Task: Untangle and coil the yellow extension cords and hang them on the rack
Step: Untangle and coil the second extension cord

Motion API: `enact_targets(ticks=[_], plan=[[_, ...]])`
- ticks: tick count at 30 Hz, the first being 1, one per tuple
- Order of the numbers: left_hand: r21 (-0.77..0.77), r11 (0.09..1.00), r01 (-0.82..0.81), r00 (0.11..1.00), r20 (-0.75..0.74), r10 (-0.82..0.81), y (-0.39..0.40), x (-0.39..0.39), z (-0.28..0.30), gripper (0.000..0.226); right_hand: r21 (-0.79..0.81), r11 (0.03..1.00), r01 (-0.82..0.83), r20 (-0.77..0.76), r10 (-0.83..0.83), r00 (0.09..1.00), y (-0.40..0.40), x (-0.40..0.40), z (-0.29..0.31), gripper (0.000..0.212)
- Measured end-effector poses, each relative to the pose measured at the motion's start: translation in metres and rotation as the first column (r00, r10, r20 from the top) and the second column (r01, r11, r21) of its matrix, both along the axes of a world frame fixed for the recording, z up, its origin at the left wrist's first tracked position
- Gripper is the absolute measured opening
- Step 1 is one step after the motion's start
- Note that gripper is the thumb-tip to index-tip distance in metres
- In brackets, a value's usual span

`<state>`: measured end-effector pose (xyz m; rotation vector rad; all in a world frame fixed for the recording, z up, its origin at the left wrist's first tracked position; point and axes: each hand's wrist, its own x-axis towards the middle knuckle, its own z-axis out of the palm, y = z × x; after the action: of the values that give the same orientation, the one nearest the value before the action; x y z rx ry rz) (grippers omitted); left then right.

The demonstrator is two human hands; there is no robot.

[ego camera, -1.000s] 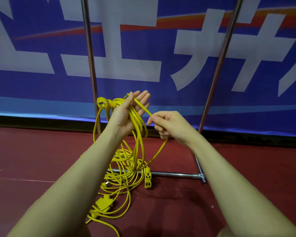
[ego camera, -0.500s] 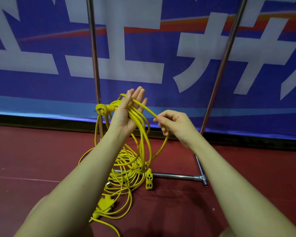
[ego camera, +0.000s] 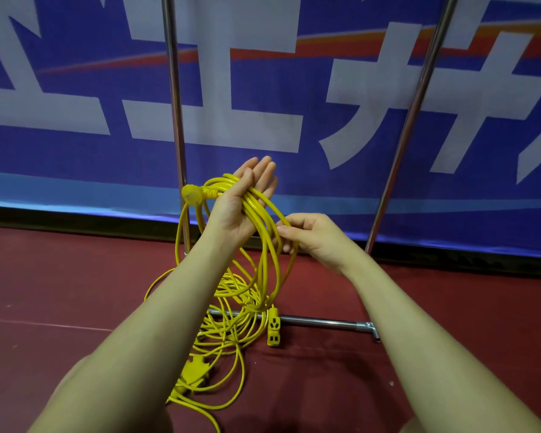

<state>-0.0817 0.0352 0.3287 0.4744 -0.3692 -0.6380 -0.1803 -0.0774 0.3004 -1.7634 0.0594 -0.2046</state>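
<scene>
Red floor beneath cord loops draped on left hand.

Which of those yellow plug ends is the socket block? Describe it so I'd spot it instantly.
Start at the rack's chrome floor bar in front of the blue banner. Where the tangled yellow cords cross that bar, the socket block hangs at the pile's right edge. Unlike the flat plugs nearer you, it is a boxy upright piece showing dark slot holes.

Left hand flat, right hand pinching.
</scene>
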Motion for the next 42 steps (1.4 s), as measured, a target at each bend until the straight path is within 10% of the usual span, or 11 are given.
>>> enact_targets(ticks=[29, 42], plan=[[0.027, 1.000, 0.010, 0.999, 0.035, -0.011, -0.004, -0.006, -0.004, 0.020, 0.150, 0.959, 0.240, 0.188, -0.266, 0.945, 0.008, 0.001, 0.006, 0.015], [-0.106, 0.993, -0.042, 0.993, -0.114, 0.030, 0.006, 0.005, 0.010, 0.021, -0.014, 0.999, 0.051, -0.253, -0.053, 0.966, -0.024, -0.014, -0.026, 0.031]])
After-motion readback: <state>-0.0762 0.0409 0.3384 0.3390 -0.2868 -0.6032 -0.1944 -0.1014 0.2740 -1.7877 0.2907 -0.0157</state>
